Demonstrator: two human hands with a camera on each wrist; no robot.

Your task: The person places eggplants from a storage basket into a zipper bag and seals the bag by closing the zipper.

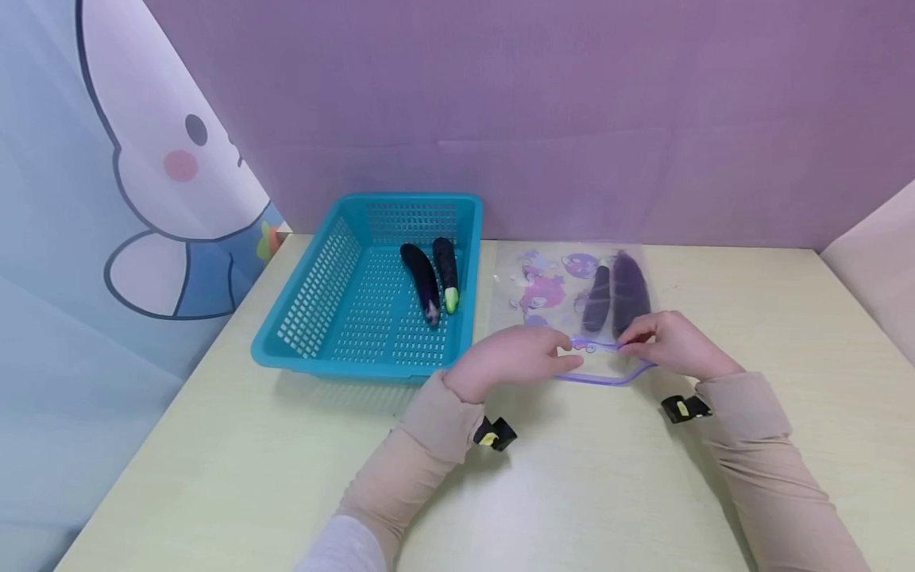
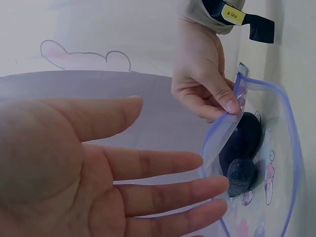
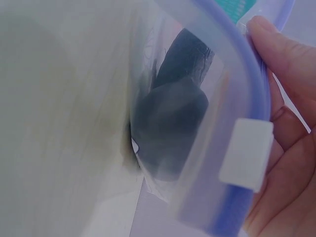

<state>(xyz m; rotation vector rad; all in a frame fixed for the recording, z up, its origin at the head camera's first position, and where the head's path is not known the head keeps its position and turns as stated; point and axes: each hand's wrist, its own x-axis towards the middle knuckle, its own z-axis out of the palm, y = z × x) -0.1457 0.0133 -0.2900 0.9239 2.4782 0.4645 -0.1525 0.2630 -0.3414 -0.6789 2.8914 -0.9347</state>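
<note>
A clear zip bag [image 1: 506, 306] with pink and purple cartoon prints lies at the back of the table, its purple-edged mouth spread apart toward me. Inside are a large dark eggplant [image 1: 631, 290] and a smaller eggplant [image 1: 597, 302], side by side. My right hand [image 1: 668, 342] pinches the upper lip of the mouth between thumb and fingers. A white slider [image 3: 247, 154] sits on that lip in the right wrist view. My left hand [image 1: 511, 357] is at the mouth's left side, fingers extended and fingertips right at the edge in the left wrist view.
A teal perforated basket [image 1: 343, 369] stands left of the bag, close behind my left forearm. Two more eggplants, one [image 1: 420, 278] fully dark and one [image 1: 446, 270] with a green end, lie in it. A purple backdrop [image 1: 557, 119] rises behind the table.
</note>
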